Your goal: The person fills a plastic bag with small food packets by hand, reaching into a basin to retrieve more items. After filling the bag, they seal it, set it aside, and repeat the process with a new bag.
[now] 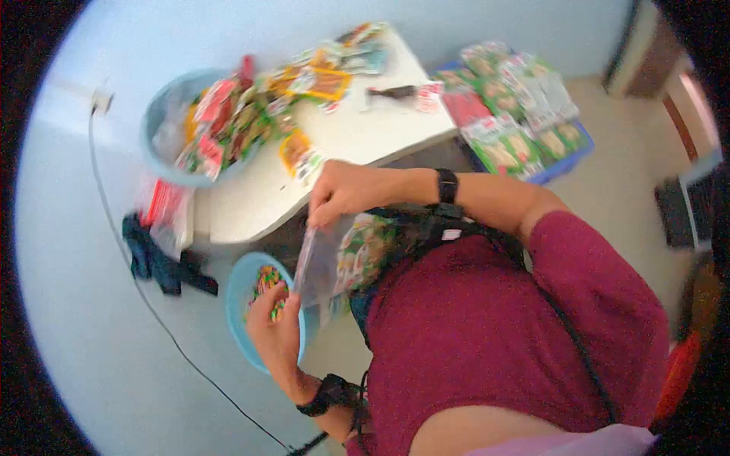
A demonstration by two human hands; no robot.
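Note:
A clear plastic bag (322, 262), its top edge stretched straight, hangs between my two hands. Printed green and white packets (366, 252) show in or behind it, close to my body. My right hand (344, 194) is closed on the upper end of that edge, next to the white table. At the lower end, my left hand (275, 328) pinches the edge with thumb and fingers. Just beyond my left hand stands a light blue tub (242, 292) holding small multicoloured pieces, too blurred to name.
Loose packets (323, 83) lie on the white table (380, 125). A larger blue tub (156, 125) overflows with packets at its far side. Packed bags fill a blue crate (566, 167). A black cable (156, 308) runs along the wall; dark cloth (156, 254) hangs nearby.

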